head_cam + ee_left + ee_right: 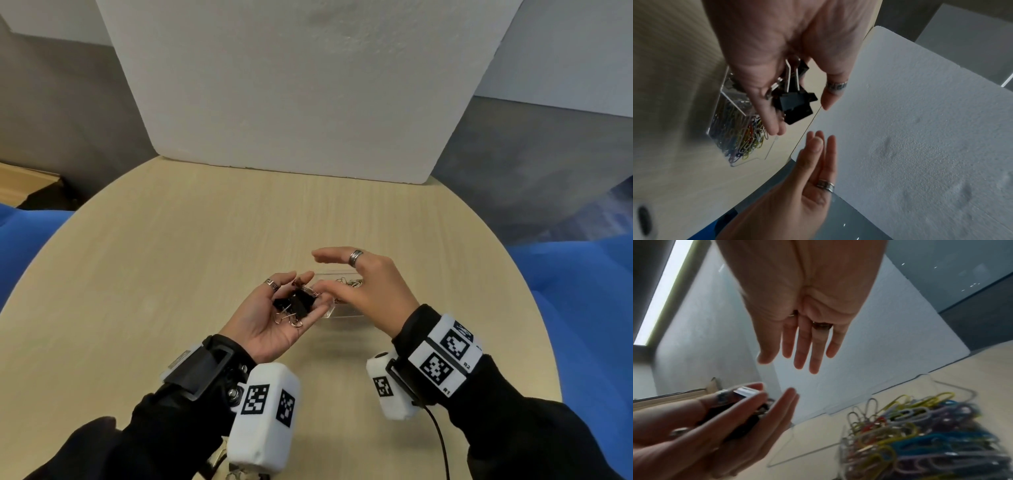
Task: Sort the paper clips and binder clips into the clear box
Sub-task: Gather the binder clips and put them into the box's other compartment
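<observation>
Left fingers (765, 115) carrying binder clips (795, 104), box (731, 102) beside

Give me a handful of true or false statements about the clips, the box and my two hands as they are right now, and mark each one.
1. The left hand carries black binder clips in its upturned palm. True.
2. The right hand pinches a paper clip. False: its fingers are straight and it holds nothing.
3. The clear box holds coloured paper clips. True.
4. The clear box sits on a blue cloth. False: it sits on the wooden table.
5. A white foam board stands at the table's far edge. True.
</observation>
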Demonstrator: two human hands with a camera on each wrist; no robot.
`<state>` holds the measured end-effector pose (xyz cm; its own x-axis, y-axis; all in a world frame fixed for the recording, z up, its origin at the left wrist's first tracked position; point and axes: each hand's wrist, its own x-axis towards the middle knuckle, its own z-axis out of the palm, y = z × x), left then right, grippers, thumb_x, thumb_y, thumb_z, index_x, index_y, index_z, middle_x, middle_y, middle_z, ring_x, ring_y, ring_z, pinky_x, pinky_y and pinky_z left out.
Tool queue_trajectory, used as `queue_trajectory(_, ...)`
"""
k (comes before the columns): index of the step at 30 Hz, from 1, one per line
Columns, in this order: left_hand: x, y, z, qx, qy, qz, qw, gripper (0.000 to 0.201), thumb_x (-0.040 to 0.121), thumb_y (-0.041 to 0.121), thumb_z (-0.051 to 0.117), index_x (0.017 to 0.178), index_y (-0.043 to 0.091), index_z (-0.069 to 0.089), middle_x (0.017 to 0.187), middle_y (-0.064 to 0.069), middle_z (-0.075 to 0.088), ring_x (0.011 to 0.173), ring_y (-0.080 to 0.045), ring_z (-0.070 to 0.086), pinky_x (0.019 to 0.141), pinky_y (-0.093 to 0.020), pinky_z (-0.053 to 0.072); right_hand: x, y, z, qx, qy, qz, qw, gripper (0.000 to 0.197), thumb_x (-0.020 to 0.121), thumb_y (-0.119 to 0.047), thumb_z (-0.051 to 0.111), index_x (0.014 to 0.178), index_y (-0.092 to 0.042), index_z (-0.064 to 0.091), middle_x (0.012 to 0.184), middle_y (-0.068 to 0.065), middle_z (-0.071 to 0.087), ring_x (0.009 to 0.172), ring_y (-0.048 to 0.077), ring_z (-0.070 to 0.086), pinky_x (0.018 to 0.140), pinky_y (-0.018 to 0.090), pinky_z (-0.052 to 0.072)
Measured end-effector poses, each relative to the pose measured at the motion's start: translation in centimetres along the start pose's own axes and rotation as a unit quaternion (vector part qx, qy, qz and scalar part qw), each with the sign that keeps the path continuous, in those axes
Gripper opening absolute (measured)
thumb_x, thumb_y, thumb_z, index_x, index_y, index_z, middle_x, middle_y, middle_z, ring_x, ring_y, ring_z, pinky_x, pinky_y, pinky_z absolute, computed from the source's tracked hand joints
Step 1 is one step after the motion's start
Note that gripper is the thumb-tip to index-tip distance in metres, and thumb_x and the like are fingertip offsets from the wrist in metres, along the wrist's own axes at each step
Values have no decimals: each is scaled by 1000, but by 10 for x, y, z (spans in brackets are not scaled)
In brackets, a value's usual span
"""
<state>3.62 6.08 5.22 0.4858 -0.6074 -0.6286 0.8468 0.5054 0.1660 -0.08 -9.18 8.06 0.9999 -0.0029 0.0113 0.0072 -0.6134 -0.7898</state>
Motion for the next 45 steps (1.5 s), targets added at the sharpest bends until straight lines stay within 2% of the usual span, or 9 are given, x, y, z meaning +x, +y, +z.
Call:
queue_trajectory(5,5,3,5,57,39,15,997,21,78,2,59,99,-4,60,106,-20,63,98,-35,63,73,-46,54,11,32,-6,-50,46,24,997,26,88,-22,59,114,-22,62,112,-7,65,102,-1,54,85,-5,31)
queue_trajectory(9,9,6,7,95,68,12,993,8,86,0,53,89,-5,59,77,-23,66,82,-37,66,69,-45,54,14,46,-2,-78,20,34,996,25,90,-21,56,114,-23,61,109,-7,64,98,-2,53,81,-4,31)
queue_trajectory(13,10,5,7,119,97,16,988,8,89,0,50,87,-6,56,87,-22,59,98,-33,58,65,-42,54,15,52,1,-76,13,37,996,24,91,-20,54,113,-25,60,109,-7,64,100,1,53,87,6,32)
queue_trajectory(20,0,8,13,172,110,26,979,13,89,-3,50,97,-13,53,87,-27,59,74,-29,57,60,-31,55,17,53,1,-90,-3,35,995,25,91,-21,53,116,-25,59,112,-6,62,103,1,49,91,13,32)
queue_trajectory(28,-5,13,12,215,129,68,966,19,85,-7,53,104,-12,54,96,-25,58,78,-27,59,66,-33,55,13,57,7,-113,32,34,993,20,91,-22,53,108,-23,62,100,-7,58,100,8,47,95,28,38)
queue_trajectory(33,-2,12,16,330,121,116,929,34,83,-12,54,116,-2,54,116,-20,60,91,-25,62,70,-26,57,-8,57,13,-229,178,-74,954,18,86,-30,50,84,-20,65,78,-6,60,79,13,53,79,31,37)
queue_trajectory(37,6,16,20,358,105,113,921,32,86,-13,48,116,-2,54,117,-19,59,86,-21,64,68,-21,56,-22,59,18,-232,155,-120,953,18,86,-31,51,82,-20,65,80,-7,62,80,11,55,88,29,32)
queue_trajectory(40,10,17,21,433,93,127,888,32,86,-10,51,117,-1,55,111,-14,60,91,-20,63,70,-18,55,-33,64,24,-239,115,-111,958,21,85,-35,50,83,-23,66,82,-10,64,83,6,51,88,24,29)
queue_trajectory(45,21,17,21,615,71,165,768,32,81,-6,62,108,9,58,108,-10,62,90,-15,61,70,-21,55,-48,69,42,-273,-15,-91,958,33,79,-49,45,88,-28,69,83,-12,66,84,5,49,79,23,33)
